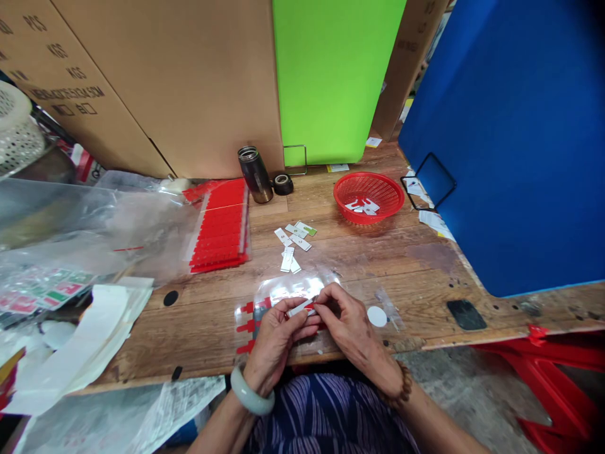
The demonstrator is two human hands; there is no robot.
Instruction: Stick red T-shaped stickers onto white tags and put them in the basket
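Note:
My left hand [276, 334] is closed on a small white strip [301, 307] with a red part at its end. My right hand [348, 325] pinches the red end of the same strip between thumb and fingertips. Under both hands lies a clear plastic sheet [283, 284] bearing red tabbed stickers [246, 326] on its left side. Just beyond, several small white rectangular pieces [299, 242] are scattered on the wooden table [208, 315]. Fingers partly cover the strip, so its exact kind is unclear.
A red basket [368, 217] holds some white pieces. Left of it stand a dark open bottle [256, 175], its lid [283, 184] and stacked red sticker sheets [220, 227]. Green [331, 75] and blue boards [510, 145] rise behind and right; plastic bags [94, 221] crowd the left.

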